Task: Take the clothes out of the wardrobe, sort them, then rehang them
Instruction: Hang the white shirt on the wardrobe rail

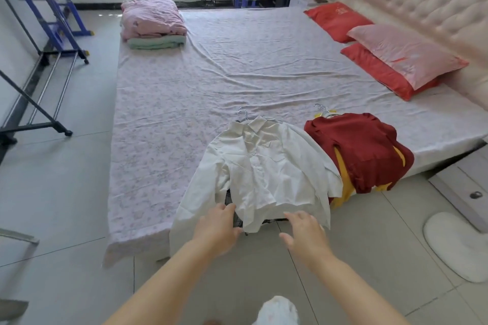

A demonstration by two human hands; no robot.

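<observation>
Head view: white shirt (266,166) lies flat on the near edge of the bed (184,87), on a hanger (243,115). Long axis runs 12–6, collar at 12, hem at 6 facing both hands. Left hand (219,229) is at the hem's 7 o'clock corner, fingers (228,208) loose and near straight, touching cloth, gripping nothing. Right hand (303,235) is at 5 o'clock, spread open, empty, just beside the hem. Left looks marginally nearer. Red garment (364,150) abuts the shirt at 3 o'clock.
</observation>
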